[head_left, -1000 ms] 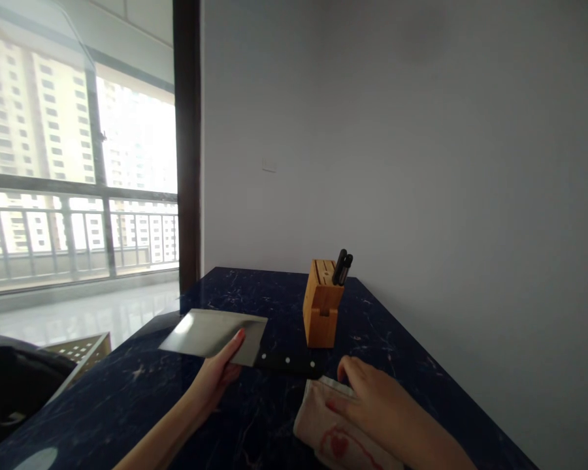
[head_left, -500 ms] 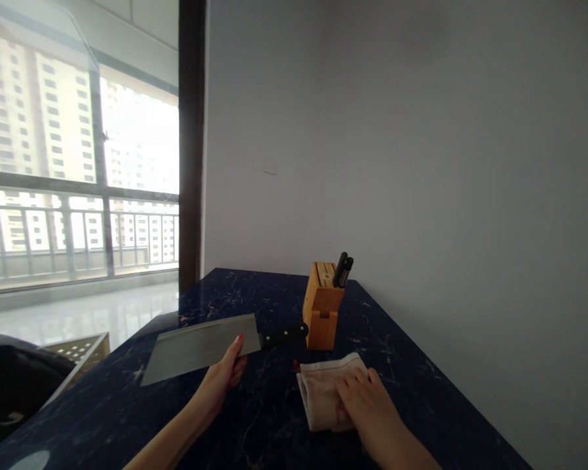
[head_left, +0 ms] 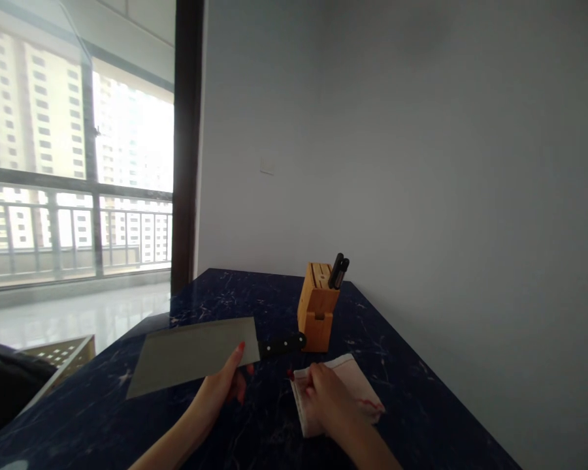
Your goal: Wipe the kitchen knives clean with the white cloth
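Observation:
A cleaver [head_left: 191, 352] with a wide grey blade and a riveted black handle is held a little above the dark table, its blade pointing left. My left hand [head_left: 228, 382] grips the blade near the handle, thumb on its upper face and fingers beneath. At the right, a folded white cloth [head_left: 355, 382] with a reddish stripe lies on the table. My right hand [head_left: 327, 395] has its fingers closed at the cloth's upper left part; some fingertips are hidden.
Behind the cloth a wooden knife block [head_left: 316, 316] holds black-handled tools [head_left: 340, 271]. The dark blue marbled table [head_left: 245, 290] runs along the grey wall [head_left: 421, 163]. At the left lie a black item [head_left: 10, 385] and a perforated seat or panel [head_left: 61, 352].
My right hand has moved left across the cloth and its fingers have closed on the left part. The cleaver blade has come slightly lower and nearer, still in my left hand.

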`<state>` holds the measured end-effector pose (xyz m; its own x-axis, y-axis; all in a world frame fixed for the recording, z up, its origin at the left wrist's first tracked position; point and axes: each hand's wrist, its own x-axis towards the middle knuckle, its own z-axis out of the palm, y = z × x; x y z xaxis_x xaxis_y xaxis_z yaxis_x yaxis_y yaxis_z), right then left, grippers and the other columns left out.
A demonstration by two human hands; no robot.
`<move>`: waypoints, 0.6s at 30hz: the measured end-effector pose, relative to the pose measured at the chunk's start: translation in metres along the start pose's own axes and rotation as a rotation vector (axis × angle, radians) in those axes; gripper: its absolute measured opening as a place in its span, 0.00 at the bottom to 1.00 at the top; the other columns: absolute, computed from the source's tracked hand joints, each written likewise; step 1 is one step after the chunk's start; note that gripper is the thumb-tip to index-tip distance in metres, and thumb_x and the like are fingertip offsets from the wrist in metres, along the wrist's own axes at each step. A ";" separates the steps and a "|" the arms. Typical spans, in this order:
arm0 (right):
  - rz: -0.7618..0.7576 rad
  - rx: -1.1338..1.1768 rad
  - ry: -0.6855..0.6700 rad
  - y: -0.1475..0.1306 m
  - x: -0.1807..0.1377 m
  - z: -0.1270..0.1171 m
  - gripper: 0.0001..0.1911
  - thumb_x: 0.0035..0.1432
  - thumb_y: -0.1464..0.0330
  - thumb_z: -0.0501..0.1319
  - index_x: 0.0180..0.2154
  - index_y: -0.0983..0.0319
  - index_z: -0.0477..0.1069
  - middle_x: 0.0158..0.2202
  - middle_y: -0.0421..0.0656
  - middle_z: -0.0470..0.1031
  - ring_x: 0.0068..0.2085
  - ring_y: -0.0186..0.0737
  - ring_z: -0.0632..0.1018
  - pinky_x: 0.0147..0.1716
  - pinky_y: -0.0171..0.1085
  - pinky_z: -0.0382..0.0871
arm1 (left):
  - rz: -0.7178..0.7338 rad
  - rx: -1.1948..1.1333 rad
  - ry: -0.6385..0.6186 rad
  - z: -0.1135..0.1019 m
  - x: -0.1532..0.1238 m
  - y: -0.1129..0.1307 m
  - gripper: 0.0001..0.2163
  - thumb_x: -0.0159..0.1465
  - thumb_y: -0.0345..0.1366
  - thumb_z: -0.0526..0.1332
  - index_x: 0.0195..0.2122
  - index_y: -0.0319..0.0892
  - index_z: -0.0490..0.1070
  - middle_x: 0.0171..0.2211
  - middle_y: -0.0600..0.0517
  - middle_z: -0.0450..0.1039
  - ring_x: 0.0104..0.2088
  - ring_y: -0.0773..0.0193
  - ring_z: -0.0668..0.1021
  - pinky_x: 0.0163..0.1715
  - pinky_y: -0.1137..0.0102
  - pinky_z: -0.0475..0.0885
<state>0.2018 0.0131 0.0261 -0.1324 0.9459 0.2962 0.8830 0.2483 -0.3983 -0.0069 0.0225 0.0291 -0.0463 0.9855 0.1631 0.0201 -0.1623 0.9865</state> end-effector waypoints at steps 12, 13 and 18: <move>0.046 0.168 0.030 -0.001 -0.003 -0.001 0.04 0.50 0.74 0.52 0.30 0.61 0.63 0.31 0.44 0.71 0.34 0.39 0.72 0.32 0.33 0.60 | -0.096 0.026 -0.035 0.000 -0.004 0.007 0.24 0.55 0.56 0.50 0.23 0.40 0.73 0.09 0.55 0.64 0.13 0.68 0.63 0.18 0.74 0.57; 0.039 0.208 0.039 0.002 -0.002 -0.002 0.03 0.51 0.73 0.52 0.30 0.60 0.62 0.31 0.43 0.71 0.34 0.38 0.72 0.31 0.33 0.60 | -0.097 0.029 -0.040 0.000 -0.004 0.007 0.24 0.55 0.56 0.51 0.22 0.40 0.73 0.09 0.54 0.65 0.13 0.68 0.63 0.19 0.74 0.57; 0.036 0.375 0.090 0.005 0.002 -0.009 0.04 0.55 0.69 0.49 0.28 0.58 0.58 0.28 0.41 0.70 0.31 0.37 0.72 0.30 0.33 0.61 | -0.084 0.016 -0.034 0.004 -0.004 0.008 0.23 0.54 0.56 0.52 0.24 0.40 0.74 0.08 0.55 0.65 0.12 0.67 0.64 0.18 0.74 0.58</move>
<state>0.2098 0.0140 0.0329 -0.0499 0.9375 0.3444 0.6582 0.2902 -0.6946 -0.0030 0.0170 0.0362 -0.0144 0.9968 0.0792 0.0336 -0.0787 0.9963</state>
